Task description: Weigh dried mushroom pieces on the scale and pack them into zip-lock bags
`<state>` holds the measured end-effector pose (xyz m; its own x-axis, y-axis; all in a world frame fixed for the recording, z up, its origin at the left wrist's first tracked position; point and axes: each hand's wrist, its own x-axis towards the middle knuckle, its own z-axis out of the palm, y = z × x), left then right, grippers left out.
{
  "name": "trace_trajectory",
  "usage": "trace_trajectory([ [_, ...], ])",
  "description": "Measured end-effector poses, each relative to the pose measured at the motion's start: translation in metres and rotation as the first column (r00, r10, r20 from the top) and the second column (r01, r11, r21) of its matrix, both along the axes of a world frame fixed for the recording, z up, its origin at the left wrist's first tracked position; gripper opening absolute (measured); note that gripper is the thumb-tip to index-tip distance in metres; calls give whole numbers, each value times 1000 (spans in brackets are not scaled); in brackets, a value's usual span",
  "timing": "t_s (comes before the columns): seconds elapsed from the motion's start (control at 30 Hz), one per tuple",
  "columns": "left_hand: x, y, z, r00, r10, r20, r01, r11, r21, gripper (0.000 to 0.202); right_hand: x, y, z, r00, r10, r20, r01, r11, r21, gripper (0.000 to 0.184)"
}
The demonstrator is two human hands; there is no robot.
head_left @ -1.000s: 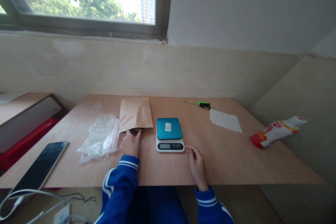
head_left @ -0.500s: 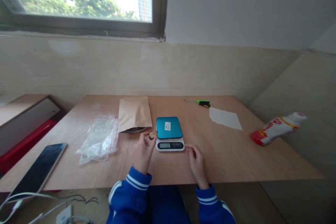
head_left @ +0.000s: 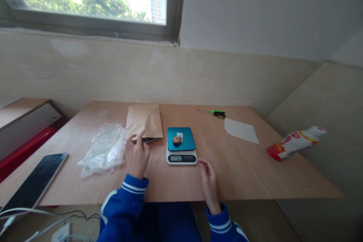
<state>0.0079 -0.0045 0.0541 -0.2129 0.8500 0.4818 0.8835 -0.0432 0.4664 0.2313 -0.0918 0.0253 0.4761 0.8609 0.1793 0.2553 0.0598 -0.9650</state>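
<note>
A small brown, dark-edged piece, its kind unclear, lies on the blue plate of a white kitchen scale. The digits on the scale's display are too small to read. My left hand is at the mouth of a brown paper bag, fingers apart and nothing seen in them. The bag lies flat with its opening toward me; its contents are mostly hidden. By the scale's front right corner is my right hand, fingers curled, the index finger and thumb near or touching the scale's edge.
Clear plastic bags lie left of the paper bag, and a phone with cables near the left edge. Toward the back right are a screwdriver and a white paper sheet. A red-and-white bottle is at the far right.
My left hand has let go of the brown piece on the scale and moved left to the paper bag's mouth. My right hand has stayed beside the scale.
</note>
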Motion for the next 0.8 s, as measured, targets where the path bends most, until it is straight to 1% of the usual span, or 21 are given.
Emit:
trace_trajectory([
  [0.03,-14,5,0,999,22,-39,-23,999,-22,50,-14,-5,12,1000,30,-6,-30,1000,0,27],
  [0.07,-26,11,-1,997,3,-75,-7,999,-46,53,-31,-9,24,991,136,10,-137,991,1,27],
  [0.1,-37,19,-3,994,-36,-106,30,998,-61,53,-49,-12,35,959,278,50,-279,960,14,26],
  [0.13,-47,26,-5,987,-89,-135,78,994,-79,52,-66,-13,44,902,418,108,-422,906,17,26],
  [0.17,-55,34,-7,980,-133,-149,120,989,-90,50,-83,-10,51,842,519,146,-523,852,-8,26],
  [0.23,-66,46,-11,963,-242,-121,225,964,-142,46,-114,2,54,756,621,208,-621,781,-72,31],
  [0.27,-70,51,-12,957,-276,-93,258,952,-164,44,-126,11,50,734,638,233,-632,767,-110,34],
  [0.3,-73,54,-12,953,-295,-66,279,943,-181,42,-138,22,45,729,632,262,-620,772,-139,38],
  [0.33,-74,56,-12,954,-297,-46,284,940,-191,39,-148,33,40,737,605,302,-589,794,-154,41],
  [0.43,-71,56,-6,960,-278,-35,266,944,-196,33,-173,65,24,748,467,471,-472,874,-116,51],
  [0.5,-66,54,1,960,-277,-42,264,943,-202,32,-186,83,20,737,402,543,-426,900,-88,55],
  [0.6,-58,52,16,962,-261,-75,243,950,-194,32,-197,104,19,730,334,596,-338,935,-109,52],
  [0.63,-56,51,20,964,-251,-86,231,954,-191,32,-199,109,20,716,300,630,-293,949,-119,50],
  [0.7,-54,50,28,969,-226,-105,202,959,-197,31,-200,118,20,657,224,720,-201,972,-119,46],
  [0.8,-53,49,32,973,-199,-119,171,962,-212,31,-199,128,21,583,133,801,-99,991,-93,40],
])
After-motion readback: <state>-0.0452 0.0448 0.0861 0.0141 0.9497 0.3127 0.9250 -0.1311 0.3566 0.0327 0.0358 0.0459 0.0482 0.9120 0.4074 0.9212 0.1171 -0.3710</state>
